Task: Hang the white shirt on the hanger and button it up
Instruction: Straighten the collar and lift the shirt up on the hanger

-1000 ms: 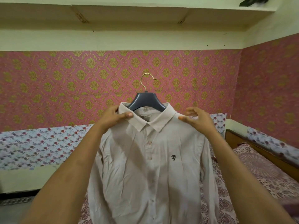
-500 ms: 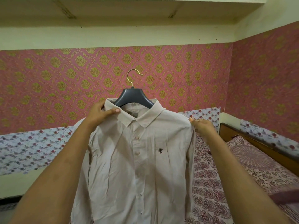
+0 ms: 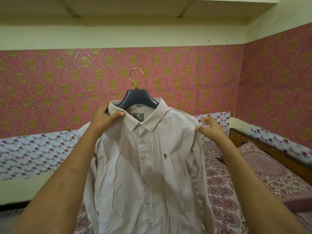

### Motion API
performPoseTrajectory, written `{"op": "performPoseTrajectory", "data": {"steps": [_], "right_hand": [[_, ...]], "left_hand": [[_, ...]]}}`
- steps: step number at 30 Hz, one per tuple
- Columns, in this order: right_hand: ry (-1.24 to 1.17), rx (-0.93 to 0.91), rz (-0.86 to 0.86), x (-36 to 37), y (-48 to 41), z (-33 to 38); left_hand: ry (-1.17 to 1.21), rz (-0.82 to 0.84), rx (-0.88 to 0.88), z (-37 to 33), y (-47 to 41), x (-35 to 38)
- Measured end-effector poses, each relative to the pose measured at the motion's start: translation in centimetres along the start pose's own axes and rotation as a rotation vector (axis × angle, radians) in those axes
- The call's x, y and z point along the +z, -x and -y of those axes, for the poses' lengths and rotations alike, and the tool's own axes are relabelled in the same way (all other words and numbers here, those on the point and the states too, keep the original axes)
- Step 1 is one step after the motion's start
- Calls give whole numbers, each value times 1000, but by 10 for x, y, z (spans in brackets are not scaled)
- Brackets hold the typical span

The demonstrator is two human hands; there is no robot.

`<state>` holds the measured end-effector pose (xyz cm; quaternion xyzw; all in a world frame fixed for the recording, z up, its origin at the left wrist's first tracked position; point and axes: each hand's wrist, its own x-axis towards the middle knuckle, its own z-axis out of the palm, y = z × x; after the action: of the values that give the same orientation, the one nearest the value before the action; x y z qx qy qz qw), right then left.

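Bed (image 3: 270, 174) with printed cover lies low and right, its wooden edge apart from the garment. White shirt (image 3: 143, 166) hangs on grey hanger (image 3: 139, 98), held in open air before the papered wall (image 3: 50, 81). Left hand (image 3: 103, 117) grips the collar side, thumb in front. Right hand (image 3: 211, 128) pinches the shoulder edge.

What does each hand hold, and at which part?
Left hand grips the white shirt at its collar; right hand pinches it at the shoulder seam.

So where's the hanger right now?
Centre of the head view: the hanger sits inside the collar of the white shirt, just right of the left hand holding that collar.
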<state>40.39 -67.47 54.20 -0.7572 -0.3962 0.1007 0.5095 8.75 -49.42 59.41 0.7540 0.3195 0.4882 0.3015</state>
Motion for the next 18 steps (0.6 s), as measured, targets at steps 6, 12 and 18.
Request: {"op": "performPoseTrajectory", "data": {"steps": [6,12,18], "right_hand": [[81,-354,113,15,11,40],[188,-422,243,22,11,53],[247,-420,323,33,12,61]], "left_hand": [[34,71,29,-5,6,4],[44,137,45,-5,12,-12],[29,135,76,-5,13,-13]]}}
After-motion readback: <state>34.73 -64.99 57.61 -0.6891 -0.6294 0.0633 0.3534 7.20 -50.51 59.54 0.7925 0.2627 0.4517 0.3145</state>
